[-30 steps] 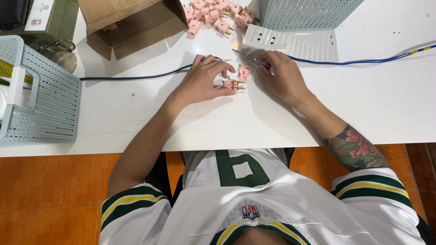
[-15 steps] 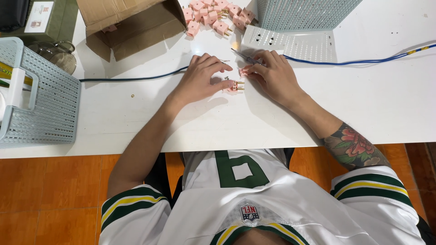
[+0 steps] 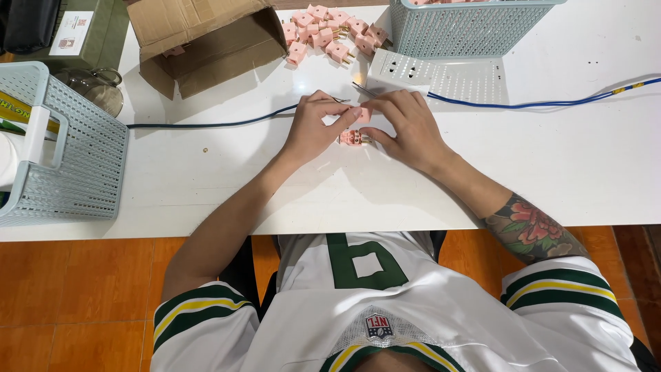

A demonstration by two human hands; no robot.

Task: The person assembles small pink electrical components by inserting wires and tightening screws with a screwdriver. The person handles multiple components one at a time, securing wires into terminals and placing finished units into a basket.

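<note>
My left hand (image 3: 313,127) and my right hand (image 3: 406,127) meet fingertip to fingertip over the white table (image 3: 585,172). Together they pinch a small pink plug piece (image 3: 363,114). Another pink plug (image 3: 351,138) with brass pins lies on the table just below the fingers, touching my right thumb. A thin metal tool (image 3: 363,89) lies just beyond my hands. A blue cable (image 3: 537,105) runs across the table behind both hands.
A pile of pink plugs (image 3: 327,31) lies at the back by an open cardboard box (image 3: 206,38). A pale blue mesh basket (image 3: 461,27) stands back right over a white perforated plate (image 3: 447,76). Another basket (image 3: 62,151) sits at the left edge.
My right hand has slid left to meet my left hand. The fingers now pinch a pink piece raised above the plug that lies on the table.
</note>
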